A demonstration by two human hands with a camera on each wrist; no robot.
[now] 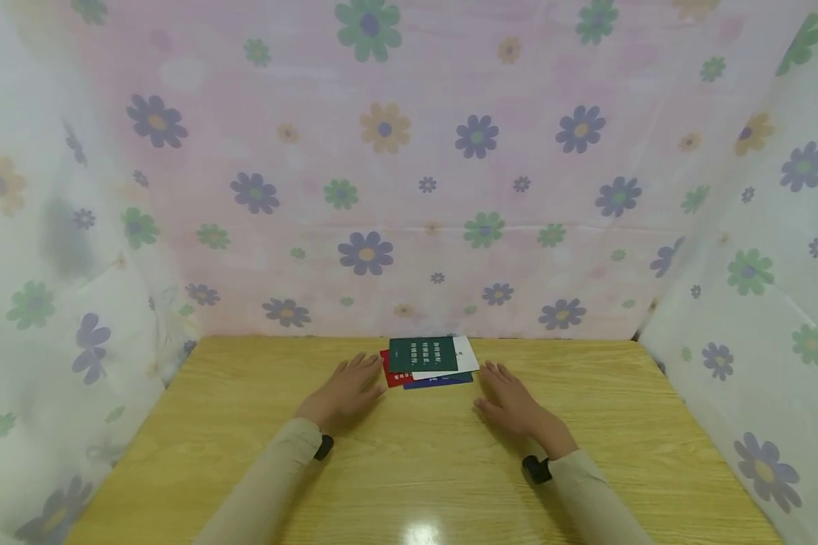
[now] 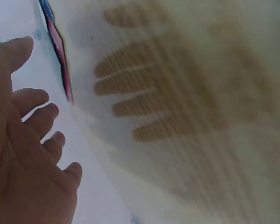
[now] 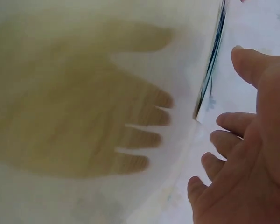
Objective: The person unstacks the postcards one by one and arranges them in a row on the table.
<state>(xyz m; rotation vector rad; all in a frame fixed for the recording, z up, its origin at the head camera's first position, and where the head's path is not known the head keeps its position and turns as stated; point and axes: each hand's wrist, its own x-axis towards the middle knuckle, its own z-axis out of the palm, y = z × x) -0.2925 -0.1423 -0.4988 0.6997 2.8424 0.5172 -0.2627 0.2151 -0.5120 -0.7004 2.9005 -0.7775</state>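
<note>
A loose, overlapping pile of flat cards or thin booklets lies at the table's far edge. On top is a dark green one (image 1: pixel 409 356) with white characters. Beneath it show parts of a white one (image 1: pixel 467 354), a red one (image 1: pixel 386 369) and a blue one (image 1: pixel 439 383). My left hand (image 1: pixel 344 390), fingers extended, is just left of the pile, fingertips close to the red corner. To the right, my right hand (image 1: pixel 514 405) reaches with straight fingers near the white and blue corners. Both palms hold nothing. Each wrist view shows the pile edge-on beyond the fingers.
The glossy wood-grain table (image 1: pixel 416 462) mirrors both hands in the wrist views. A flower-patterned curtain (image 1: pixel 423 204) rises directly behind the pile, with similar cloth along the left and right sides. Dark straps (image 1: pixel 536 469) sit on the wrists.
</note>
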